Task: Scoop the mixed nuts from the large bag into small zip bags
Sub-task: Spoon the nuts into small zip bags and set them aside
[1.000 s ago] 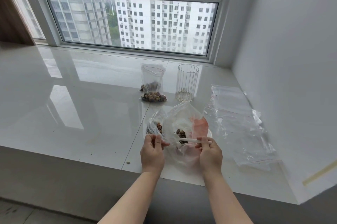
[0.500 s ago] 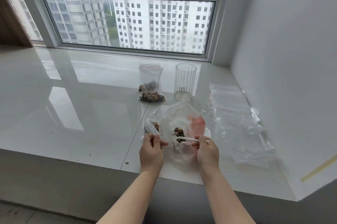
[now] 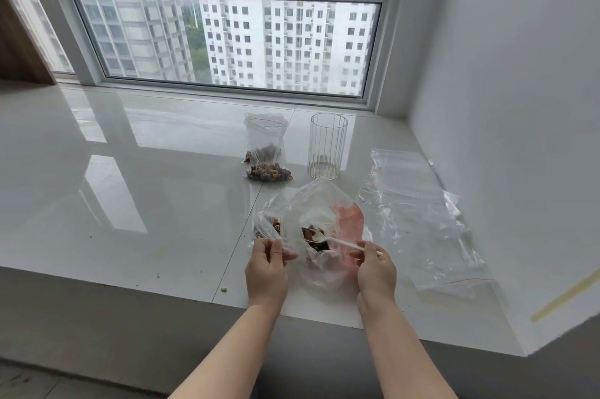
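The large clear bag [image 3: 319, 204] with a red patch lies open on the white sill, with mixed nuts [image 3: 313, 236] at its bottom. My right hand [image 3: 376, 268] pinches the handle of a white plastic spoon [image 3: 337, 241], whose bowl rests among the nuts inside the bag. My left hand [image 3: 268, 268] pinches the edge of a small zip bag [image 3: 269, 223] just left of the large bag; a few nuts show inside it.
Two small zip bags with nuts [image 3: 266, 155] stand farther back. A clear ribbed glass [image 3: 327, 150] stands to their right. Empty zip bags [image 3: 418, 213] lie spread at the right by the wall. Crumbs dot the sill's front edge [image 3: 162, 285].
The spoon's bowl has dipped lower into the nuts in the large bag. My left hand stays on the small bag's edge.
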